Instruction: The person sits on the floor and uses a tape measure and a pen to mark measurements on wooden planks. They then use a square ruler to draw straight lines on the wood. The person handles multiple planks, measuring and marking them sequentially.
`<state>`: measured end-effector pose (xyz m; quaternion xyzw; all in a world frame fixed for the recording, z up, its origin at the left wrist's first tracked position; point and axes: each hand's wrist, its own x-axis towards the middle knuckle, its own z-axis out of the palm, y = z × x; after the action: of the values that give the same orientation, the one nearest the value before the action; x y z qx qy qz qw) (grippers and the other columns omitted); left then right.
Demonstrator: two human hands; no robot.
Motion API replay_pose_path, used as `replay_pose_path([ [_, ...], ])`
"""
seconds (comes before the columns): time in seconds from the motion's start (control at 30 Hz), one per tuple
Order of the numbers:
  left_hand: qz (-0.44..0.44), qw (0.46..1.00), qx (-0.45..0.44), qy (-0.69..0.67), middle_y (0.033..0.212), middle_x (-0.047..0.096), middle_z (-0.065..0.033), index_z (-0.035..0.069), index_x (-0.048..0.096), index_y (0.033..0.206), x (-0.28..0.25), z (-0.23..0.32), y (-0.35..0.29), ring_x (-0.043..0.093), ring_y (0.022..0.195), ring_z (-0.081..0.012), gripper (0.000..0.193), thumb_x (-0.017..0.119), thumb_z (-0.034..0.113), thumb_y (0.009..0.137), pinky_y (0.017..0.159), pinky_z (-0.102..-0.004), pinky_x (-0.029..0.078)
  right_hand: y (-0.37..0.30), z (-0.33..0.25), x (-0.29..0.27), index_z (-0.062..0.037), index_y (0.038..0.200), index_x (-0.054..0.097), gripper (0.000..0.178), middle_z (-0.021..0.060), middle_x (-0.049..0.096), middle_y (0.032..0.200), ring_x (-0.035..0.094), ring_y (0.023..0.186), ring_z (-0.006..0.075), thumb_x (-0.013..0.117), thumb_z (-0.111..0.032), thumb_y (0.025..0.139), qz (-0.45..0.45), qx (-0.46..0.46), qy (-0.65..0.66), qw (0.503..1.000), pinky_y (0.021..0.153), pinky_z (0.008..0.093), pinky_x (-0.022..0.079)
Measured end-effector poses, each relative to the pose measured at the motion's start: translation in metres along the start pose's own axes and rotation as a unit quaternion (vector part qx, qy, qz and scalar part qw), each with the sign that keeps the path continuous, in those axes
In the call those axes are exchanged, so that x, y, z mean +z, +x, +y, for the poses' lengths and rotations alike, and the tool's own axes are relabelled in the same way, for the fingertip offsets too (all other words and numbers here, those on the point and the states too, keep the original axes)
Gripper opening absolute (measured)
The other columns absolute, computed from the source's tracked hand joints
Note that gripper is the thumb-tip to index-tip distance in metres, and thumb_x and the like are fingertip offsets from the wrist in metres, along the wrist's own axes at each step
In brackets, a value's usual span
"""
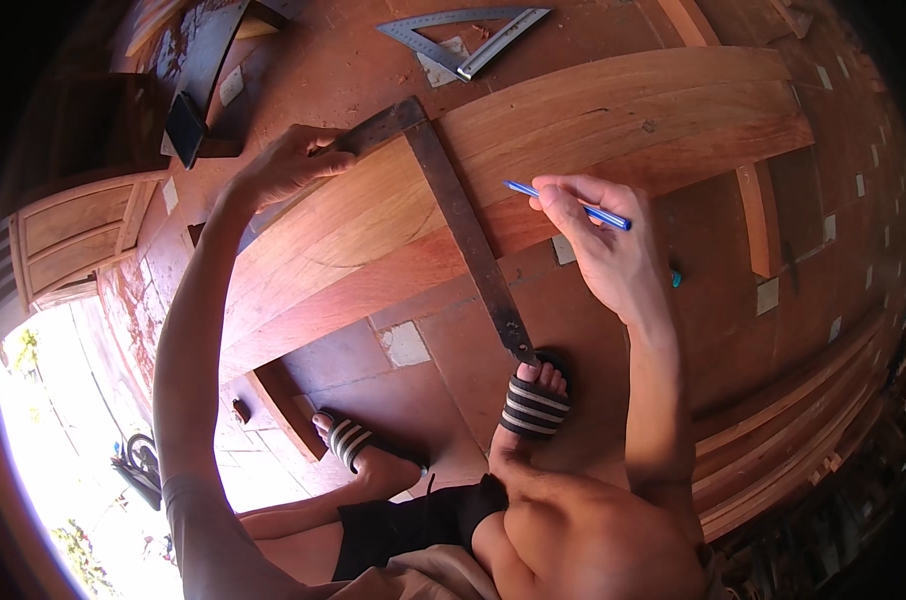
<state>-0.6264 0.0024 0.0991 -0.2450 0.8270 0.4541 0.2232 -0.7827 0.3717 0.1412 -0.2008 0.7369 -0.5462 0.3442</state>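
Note:
A dark, worn steel carpenter's square (460, 205) lies across a long reddish wooden board (613, 110). Its long arm crosses the board and sticks out past the near edge towards my foot. Along the board's far edge runs the short arm, and my left hand (291, 168) is closed on its end with the thumb on top. To the right of the square, my right hand (603, 235) pinches a blue pen (609, 217) with pale stripes. The pen points left, above the board, and appears apart from it.
A metal triangular square (463, 40) lies on the tiled floor beyond the board. Wooden supports (760, 220) (285, 410) sit under the board. A phone (185, 130) rests at the far left. Stacked planks (793, 440) lie at lower right. My sandalled feet (536, 400) are on the near side.

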Motion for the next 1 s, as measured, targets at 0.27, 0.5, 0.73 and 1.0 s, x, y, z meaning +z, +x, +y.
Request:
replay_pose_path([
  [0.27,0.005,1.000,0.013,0.004,0.085,0.060,0.0034,0.003,0.075,0.114,0.002,0.004,-0.002,0.050,0.083,-0.0084,0.052,0.076,0.052,0.096,0.076,-0.0312,0.043,0.037,0.004,0.023,0.0064,0.110,0.077,0.039,0.0132,0.078,0.090,0.073,0.080,0.0149,0.071,-0.031,0.104,0.010,-0.066,-0.008,0.998,0.073,0.0301,0.057],
  [0.5,-0.016,0.998,0.020,0.060,0.096,0.075,-0.0073,0.002,0.074,0.126,-0.006,0.006,0.000,0.065,0.089,-0.0141,0.055,0.076,0.048,0.096,0.082,-0.0352,0.051,0.075,0.001,0.054,0.0034,0.113,0.077,0.035,0.0068,0.074,0.082,0.062,0.076,0.0088,0.071,-0.030,0.104,-0.008,-0.113,-0.049,0.992,0.068,0.0275,0.050],
  [0.73,0.003,0.999,0.031,0.028,0.083,0.058,0.0018,0.001,0.073,0.117,0.001,0.003,-0.001,0.050,0.081,-0.0084,0.050,0.074,0.047,0.099,0.074,-0.0315,0.044,0.075,-0.002,0.059,0.0022,0.112,0.077,0.034,0.0193,0.078,0.092,0.075,0.082,0.0224,0.069,-0.030,0.104,-0.018,-0.139,-0.133,0.981,0.071,0.0334,0.055],
  [1.0,-0.004,0.999,0.008,0.037,0.091,0.067,-0.0018,0.000,0.072,0.129,-0.001,0.007,-0.002,0.057,0.087,-0.0109,0.055,0.076,0.046,0.097,0.080,-0.0326,0.048,-0.007,-0.011,0.032,0.0060,0.112,0.075,0.034,0.0224,0.075,0.086,0.075,0.077,0.0283,0.068,-0.027,0.105,-0.063,-0.082,-0.185,0.977,0.068,0.0355,0.054],
])
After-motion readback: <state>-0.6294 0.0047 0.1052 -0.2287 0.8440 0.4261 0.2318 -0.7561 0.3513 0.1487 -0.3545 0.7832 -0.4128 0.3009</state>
